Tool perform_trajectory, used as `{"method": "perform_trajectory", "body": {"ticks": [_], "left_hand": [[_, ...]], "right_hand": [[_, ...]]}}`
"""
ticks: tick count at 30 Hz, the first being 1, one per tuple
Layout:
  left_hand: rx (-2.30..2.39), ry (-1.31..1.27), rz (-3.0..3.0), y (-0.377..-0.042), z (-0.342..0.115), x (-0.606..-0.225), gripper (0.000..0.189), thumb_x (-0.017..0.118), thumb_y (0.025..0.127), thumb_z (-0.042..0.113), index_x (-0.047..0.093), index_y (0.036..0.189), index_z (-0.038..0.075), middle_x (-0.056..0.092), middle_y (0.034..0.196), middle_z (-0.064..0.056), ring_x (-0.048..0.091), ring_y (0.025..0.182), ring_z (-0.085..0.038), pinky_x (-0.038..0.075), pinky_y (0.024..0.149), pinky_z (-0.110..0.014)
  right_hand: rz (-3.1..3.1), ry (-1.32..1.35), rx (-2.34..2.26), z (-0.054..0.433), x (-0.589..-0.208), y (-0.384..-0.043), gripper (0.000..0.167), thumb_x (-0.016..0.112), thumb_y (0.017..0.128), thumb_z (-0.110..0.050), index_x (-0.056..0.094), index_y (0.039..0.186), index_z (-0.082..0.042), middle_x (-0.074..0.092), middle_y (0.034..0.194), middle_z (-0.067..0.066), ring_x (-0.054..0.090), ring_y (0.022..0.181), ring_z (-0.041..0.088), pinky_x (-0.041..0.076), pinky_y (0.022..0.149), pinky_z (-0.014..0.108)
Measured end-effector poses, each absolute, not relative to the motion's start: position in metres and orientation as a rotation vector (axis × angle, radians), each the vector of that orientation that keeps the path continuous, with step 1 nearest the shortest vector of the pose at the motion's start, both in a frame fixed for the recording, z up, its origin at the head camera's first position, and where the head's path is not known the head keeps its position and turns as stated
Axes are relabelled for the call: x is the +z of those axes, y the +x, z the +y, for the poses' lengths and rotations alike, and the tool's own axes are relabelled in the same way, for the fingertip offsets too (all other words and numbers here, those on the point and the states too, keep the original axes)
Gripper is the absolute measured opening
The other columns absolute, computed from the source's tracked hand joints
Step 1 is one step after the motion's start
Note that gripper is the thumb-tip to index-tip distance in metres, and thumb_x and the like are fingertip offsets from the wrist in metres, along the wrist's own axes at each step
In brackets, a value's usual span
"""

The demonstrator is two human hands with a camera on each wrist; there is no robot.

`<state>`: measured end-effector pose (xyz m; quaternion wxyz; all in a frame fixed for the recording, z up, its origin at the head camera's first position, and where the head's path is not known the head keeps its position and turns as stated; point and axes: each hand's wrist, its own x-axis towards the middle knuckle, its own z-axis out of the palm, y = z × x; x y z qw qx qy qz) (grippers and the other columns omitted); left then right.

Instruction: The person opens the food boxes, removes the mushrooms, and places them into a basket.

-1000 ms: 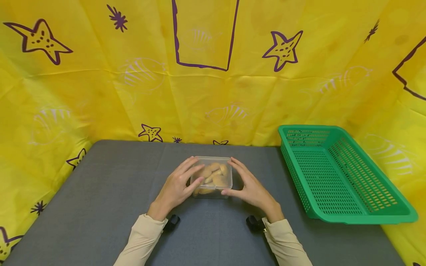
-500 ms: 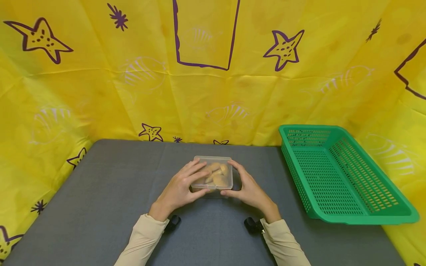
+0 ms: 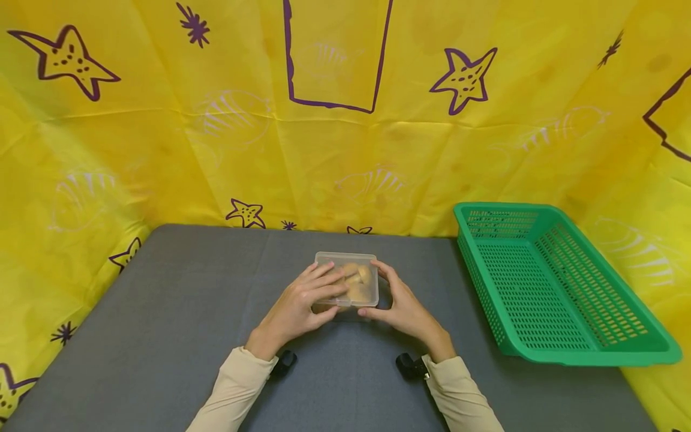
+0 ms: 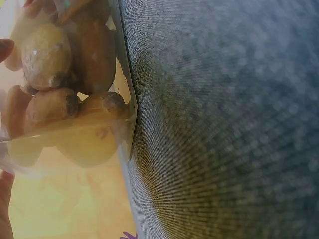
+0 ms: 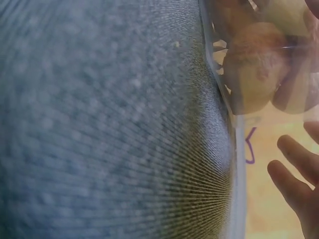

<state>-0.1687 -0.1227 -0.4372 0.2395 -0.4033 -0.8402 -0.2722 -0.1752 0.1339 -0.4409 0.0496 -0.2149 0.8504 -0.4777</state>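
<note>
A clear plastic box (image 3: pixel 367 294) with a lid sits on the grey table in the middle of the head view. Inside are several brown mushrooms (image 3: pixel 353 279), also seen through the wall in the left wrist view as mushrooms (image 4: pixel 47 57). My left hand (image 3: pixel 294 306) lies over the box's left part, fingers across the lid and thumb at the front edge. On the other side my right hand (image 3: pixel 407 312) holds the right end, a finger at the far corner and the thumb near the front corner. Some lower fingers (image 5: pixel 294 174) spread beside the box in the right wrist view.
A green plastic basket (image 3: pixel 499 300) with slotted walls stands on the right of the grey table (image 3: pixel 178 312). A yellow patterned cloth (image 3: pixel 324 156) hangs behind and along both sides of the table.
My left hand has shifted slightly right, its fingers reaching further over the lid and its thumb coming to the front edge. My right hand has closed in a little on the box, which stays put.
</note>
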Motion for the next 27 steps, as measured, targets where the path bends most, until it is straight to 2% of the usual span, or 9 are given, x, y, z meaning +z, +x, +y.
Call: {"method": "perform_trajectory", "body": {"ticks": [6,17,27], "left_hand": [[-0.731,-1.100,-2.298,-0.1687,-0.1219,-0.4381,0.043,0.086,0.076,0.017,0.074,0.117,0.015,0.066,0.133,-0.006,0.055,0.131,-0.034,0.039,0.113,-0.057],[-0.681,-1.091,-2.290,-0.1682,-0.1200,-0.4372,0.044,0.083,0.078,0.016,0.073,0.120,0.014,0.067,0.132,-0.006,0.056,0.131,-0.032,0.039,0.114,-0.054],[-0.660,-1.089,-2.297,-0.1682,-0.1199,-0.4381,0.045,0.083,0.079,0.018,0.072,0.122,0.015,0.066,0.134,-0.003,0.056,0.131,-0.029,0.040,0.115,-0.052]], "right_hand": [[2.585,-0.674,-1.479,0.1329,-0.4432,-0.1745,0.102,0.083,0.081,-0.033,0.018,0.158,-0.023,0.028,0.161,0.014,0.031,0.147,0.040,0.033,0.114,0.065],[2.599,-0.670,-1.515,0.1315,-0.4491,-0.1775,0.106,0.086,0.078,-0.029,0.018,0.159,-0.026,0.026,0.162,0.011,0.036,0.144,0.040,0.035,0.115,0.059],[2.587,-0.653,-1.547,0.1305,-0.4492,-0.1776,0.104,0.086,0.078,-0.027,0.020,0.158,-0.026,0.026,0.162,0.010,0.036,0.143,0.042,0.035,0.115,0.061]]}}
